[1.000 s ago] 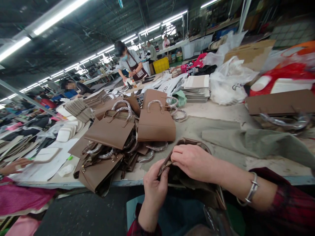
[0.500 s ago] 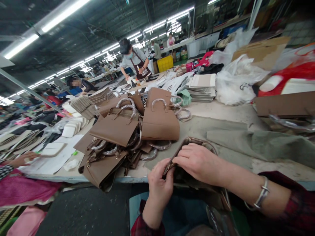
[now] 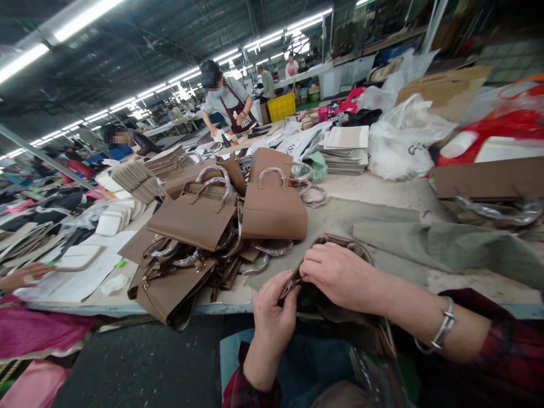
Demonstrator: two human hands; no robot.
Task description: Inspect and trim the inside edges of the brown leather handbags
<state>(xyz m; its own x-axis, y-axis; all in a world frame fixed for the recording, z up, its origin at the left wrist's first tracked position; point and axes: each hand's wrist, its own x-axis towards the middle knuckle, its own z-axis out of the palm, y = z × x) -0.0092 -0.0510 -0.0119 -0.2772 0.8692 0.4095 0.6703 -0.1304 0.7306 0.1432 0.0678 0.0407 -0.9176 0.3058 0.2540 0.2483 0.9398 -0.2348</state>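
A brown handbag point(image 3: 369, 334) sits at the table's front edge, tilted, with its dark opening facing up. My left hand point(image 3: 273, 311) is closed on the bag's near left rim, thumb on one side and fingers on the other. Just to the right, my right hand point(image 3: 338, 275) pinches the same rim with its fingertips close to the left hand. Its fingers partly hide the opening, so any small part between them cannot be made out. Left of my hands lies a pile of finished-looking brown handbags point(image 3: 275, 212) with plastic-wrapped handles.
Grey-green cloth point(image 3: 442, 249) covers the table beyond my hands. A stack of flat panels point(image 3: 345, 148), a white plastic bag point(image 3: 408, 141) and another brown bag point(image 3: 488, 178) stand further back. At far left a co-worker's hand point(image 3: 25, 276) is near a white pad point(image 3: 80, 258). Another person point(image 3: 232, 102) works across the table.
The view has shifted slightly, moving the scene a little left. Both hands keep their hold on the handbag's rim, with only slight finger movement.
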